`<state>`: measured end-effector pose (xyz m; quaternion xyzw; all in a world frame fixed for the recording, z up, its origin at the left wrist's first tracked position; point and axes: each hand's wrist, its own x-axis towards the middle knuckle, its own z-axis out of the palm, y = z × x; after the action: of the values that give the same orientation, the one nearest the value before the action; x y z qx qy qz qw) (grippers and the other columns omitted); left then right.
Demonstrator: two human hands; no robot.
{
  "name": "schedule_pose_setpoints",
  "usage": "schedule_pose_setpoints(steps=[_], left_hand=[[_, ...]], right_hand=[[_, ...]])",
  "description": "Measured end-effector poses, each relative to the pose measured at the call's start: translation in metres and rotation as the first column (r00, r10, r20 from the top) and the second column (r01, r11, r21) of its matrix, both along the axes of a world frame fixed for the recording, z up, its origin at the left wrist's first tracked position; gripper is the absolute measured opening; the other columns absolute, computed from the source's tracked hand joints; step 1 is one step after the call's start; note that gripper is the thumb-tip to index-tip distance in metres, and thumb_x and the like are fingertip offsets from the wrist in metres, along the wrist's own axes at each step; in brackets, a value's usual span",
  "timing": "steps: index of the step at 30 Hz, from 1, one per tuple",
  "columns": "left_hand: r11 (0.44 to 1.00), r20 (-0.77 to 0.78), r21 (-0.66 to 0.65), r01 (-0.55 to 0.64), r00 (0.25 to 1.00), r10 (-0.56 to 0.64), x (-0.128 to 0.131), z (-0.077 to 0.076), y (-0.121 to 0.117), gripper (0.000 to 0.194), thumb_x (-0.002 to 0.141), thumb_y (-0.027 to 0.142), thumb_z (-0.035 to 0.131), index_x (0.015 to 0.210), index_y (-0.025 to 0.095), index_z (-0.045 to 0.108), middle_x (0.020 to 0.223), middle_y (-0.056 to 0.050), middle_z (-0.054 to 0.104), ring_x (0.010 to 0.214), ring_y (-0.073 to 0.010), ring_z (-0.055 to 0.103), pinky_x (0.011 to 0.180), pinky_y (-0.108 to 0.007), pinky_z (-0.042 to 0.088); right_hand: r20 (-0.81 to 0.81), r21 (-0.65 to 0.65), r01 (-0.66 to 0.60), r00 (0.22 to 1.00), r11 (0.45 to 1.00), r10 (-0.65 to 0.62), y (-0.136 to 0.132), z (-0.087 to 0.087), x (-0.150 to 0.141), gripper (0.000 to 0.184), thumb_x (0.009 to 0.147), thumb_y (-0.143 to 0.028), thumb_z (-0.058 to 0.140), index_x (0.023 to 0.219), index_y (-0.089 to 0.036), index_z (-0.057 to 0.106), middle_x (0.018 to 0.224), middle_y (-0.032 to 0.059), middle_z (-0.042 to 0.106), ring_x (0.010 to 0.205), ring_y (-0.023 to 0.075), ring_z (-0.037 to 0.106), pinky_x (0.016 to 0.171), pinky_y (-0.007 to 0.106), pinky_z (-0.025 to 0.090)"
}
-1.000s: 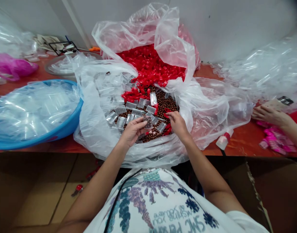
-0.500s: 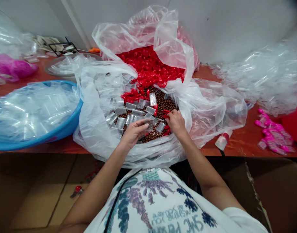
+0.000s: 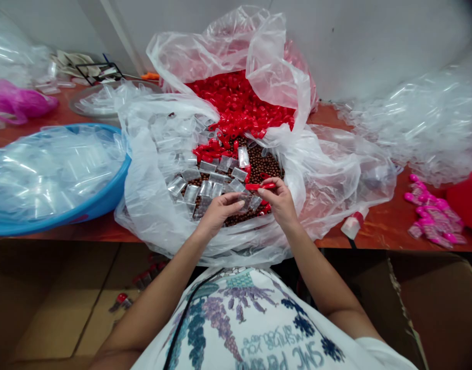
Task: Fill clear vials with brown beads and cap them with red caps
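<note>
My left hand (image 3: pixel 219 211) pinches a small clear plastic container (image 3: pixel 245 201) between thumb and fingers, low over the open bag. Close by on the right, my right hand (image 3: pixel 281 202) grips a red plastic cap (image 3: pixel 255 186), which points left above the container. Below both hands, the white plastic bag (image 3: pixel 143 205) holds brown beads (image 3: pixel 263 163), several clear containers (image 3: pixel 190 194) and loose red caps (image 3: pixel 210 152). The two held pieces are near each other; the fingers partly hide them.
Behind stands a clear bag full of red caps (image 3: pixel 236 103). A blue basin (image 3: pixel 100 203) of clear plastic pieces is at left. At right lie a heap of clear plastic pieces (image 3: pixel 416 123), pink-capped pieces (image 3: pixel 438 218), a glue-like bottle (image 3: pixel 353 223) and a red container (image 3: pixel 469 200).
My right hand has lifted a red cap from the bag and turned it leftward. My left hand has tilted the clear container and shifted slightly right, so the hands are closer.
</note>
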<state>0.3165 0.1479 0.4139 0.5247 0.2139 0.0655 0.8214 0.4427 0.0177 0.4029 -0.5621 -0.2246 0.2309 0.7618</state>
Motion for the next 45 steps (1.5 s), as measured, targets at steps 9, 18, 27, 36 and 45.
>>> schedule_pose_setpoints(steps=[9, 18, 27, 36, 45], left_hand=[[0.990, 0.033, 0.140, -0.012, 0.999, 0.008, -0.001, -0.003, 0.006, 0.045, 0.064, 0.033, 0.079, 0.106, 0.017, 0.070, 0.100, -0.006, 0.071, 0.084, -0.0178, 0.063, 0.082, -0.031, 0.048], [0.968, 0.061, 0.235, 0.084, 0.993, -0.101, -0.002, -0.001, 0.007, 0.042, 0.070, 0.034, 0.074, 0.108, 0.016, 0.070, 0.103, -0.007, 0.071, 0.088, -0.0199, 0.062, 0.082, -0.030, 0.046], [0.953, 0.046, 0.299, 0.052, 0.997, -0.068, -0.003, -0.002, 0.010, 0.043, 0.071, 0.037, 0.072, 0.108, 0.016, 0.070, 0.107, -0.009, 0.069, 0.095, -0.0227, 0.062, 0.087, -0.034, 0.046], [0.949, 0.038, 0.307, 0.069, 0.996, -0.085, -0.002, -0.002, 0.007, 0.042, 0.070, 0.036, 0.073, 0.107, 0.016, 0.071, 0.108, -0.008, 0.069, 0.096, -0.0241, 0.062, 0.089, -0.036, 0.046], [0.950, 0.015, 0.308, 0.053, 0.998, -0.060, -0.004, -0.009, 0.003, 0.043, 0.070, 0.038, 0.072, 0.108, 0.017, 0.071, 0.101, -0.007, 0.071, 0.087, -0.0222, 0.064, 0.081, -0.034, 0.049]], right_hand=[[0.507, -0.235, -0.135, 0.828, 0.963, 0.240, -0.015, 0.005, -0.002, 0.029, 0.082, -0.027, 0.063, 0.110, -0.027, 0.067, 0.106, 0.0041, 0.059, 0.102, 0.0166, 0.056, 0.094, 0.034, 0.044], [0.547, -0.206, -0.256, 0.770, 0.944, 0.328, -0.015, -0.001, 0.000, 0.026, 0.087, -0.030, 0.058, 0.112, -0.026, 0.064, 0.118, 0.0063, 0.062, 0.113, 0.0189, 0.055, 0.100, 0.038, 0.042], [0.236, -0.203, -0.135, 0.954, 0.970, 0.182, -0.016, 0.002, -0.011, 0.028, 0.085, -0.041, 0.059, 0.105, -0.023, 0.055, 0.084, -0.0006, 0.062, 0.075, 0.0126, 0.059, 0.065, 0.024, 0.048], [0.539, -0.320, 0.039, 0.829, 0.947, 0.148, -0.011, 0.004, -0.017, 0.026, 0.091, -0.039, 0.049, 0.101, -0.022, 0.066, 0.098, 0.0038, 0.067, 0.092, 0.0166, 0.062, 0.084, 0.030, 0.048], [0.574, -0.384, -0.007, 0.782, 0.923, 0.245, -0.012, -0.001, -0.019, 0.033, 0.095, -0.039, 0.041, 0.112, -0.022, 0.064, 0.100, 0.0047, 0.069, 0.091, 0.0166, 0.064, 0.082, 0.029, 0.049]])
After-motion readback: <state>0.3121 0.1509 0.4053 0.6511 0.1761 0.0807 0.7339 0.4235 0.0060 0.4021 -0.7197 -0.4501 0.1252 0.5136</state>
